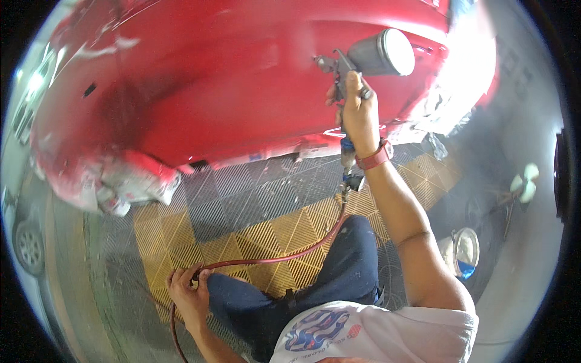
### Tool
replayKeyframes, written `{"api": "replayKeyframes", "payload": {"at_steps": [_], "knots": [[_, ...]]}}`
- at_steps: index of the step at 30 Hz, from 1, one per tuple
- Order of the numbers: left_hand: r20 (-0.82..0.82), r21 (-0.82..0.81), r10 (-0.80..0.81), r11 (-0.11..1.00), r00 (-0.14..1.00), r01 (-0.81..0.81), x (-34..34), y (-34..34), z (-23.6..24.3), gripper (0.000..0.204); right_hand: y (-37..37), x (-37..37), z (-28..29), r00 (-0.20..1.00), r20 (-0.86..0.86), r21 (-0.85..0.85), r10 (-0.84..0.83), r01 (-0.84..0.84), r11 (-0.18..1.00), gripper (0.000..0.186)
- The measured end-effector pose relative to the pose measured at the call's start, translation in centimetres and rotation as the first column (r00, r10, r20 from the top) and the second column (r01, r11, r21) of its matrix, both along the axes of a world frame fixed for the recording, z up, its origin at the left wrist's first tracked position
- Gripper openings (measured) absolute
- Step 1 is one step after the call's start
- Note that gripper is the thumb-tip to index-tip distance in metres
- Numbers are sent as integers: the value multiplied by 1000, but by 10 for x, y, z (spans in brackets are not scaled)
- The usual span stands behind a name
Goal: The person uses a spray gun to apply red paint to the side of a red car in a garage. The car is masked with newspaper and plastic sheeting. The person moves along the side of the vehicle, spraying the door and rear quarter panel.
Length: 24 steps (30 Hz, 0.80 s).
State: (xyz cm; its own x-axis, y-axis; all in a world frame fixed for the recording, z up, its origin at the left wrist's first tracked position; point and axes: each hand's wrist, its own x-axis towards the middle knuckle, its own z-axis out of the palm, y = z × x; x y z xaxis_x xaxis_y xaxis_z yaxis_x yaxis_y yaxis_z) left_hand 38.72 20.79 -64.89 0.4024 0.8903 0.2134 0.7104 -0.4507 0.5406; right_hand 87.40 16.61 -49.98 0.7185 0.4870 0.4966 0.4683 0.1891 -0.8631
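White shirt (399, 330) overhangs ribbed tiles (272, 190) near red bodywork (236, 91).

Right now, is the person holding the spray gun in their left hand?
No, the right hand grips the spray gun, while the left hand holds the red hose.

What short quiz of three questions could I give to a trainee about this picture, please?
1. Which hand grips the grey metal spray gun?
2. True or false: the left hand holds the dark-red flexible hose.
3. Which colours do the ribbed square floor tiles show? A) green and white; B) yellow and dark grey; C) blue and red.

Key: 1. The right hand. 2. True. 3. B.
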Motion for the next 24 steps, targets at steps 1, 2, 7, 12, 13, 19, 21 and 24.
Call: {"api": "replayKeyframes", "payload": {"at_steps": [1,2,7,12,13,19,21,24], "knots": [[29,-102,80,992,996,-77,-25,0,2,28,21,-23,-5,999,-15,1,30,-30,1000,51],[-3,-40,113,993,994,-113,-47,-4,5,28,38,-46,-6,998,-30,-8,55,-56,998,49],[-79,23,291,957,953,-290,-162,-47,25,30,128,-156,0,986,-15,-107,166,-167,980,41],[-134,-247,542,793,830,-557,-242,-115,102,26,211,-268,26,968,-48,-283,248,-251,926,53],[-131,-299,588,744,798,-598,-252,-127,121,25,228,-291,35,964,-45,-257,264,-266,929,53],[-108,-407,808,495,579,-767,-295,-169,205,25,342,-394,50,968,44,-172,247,-236,956,53],[-89,-404,846,451,525,-795,-306,-178,220,27,369,-425,68,953,6,-275,303,-290,917,50],[-43,-430,842,470,538,-770,-328,-191,231,29,392,-435,80,831,-250,-221,496,-548,807,46]]}}
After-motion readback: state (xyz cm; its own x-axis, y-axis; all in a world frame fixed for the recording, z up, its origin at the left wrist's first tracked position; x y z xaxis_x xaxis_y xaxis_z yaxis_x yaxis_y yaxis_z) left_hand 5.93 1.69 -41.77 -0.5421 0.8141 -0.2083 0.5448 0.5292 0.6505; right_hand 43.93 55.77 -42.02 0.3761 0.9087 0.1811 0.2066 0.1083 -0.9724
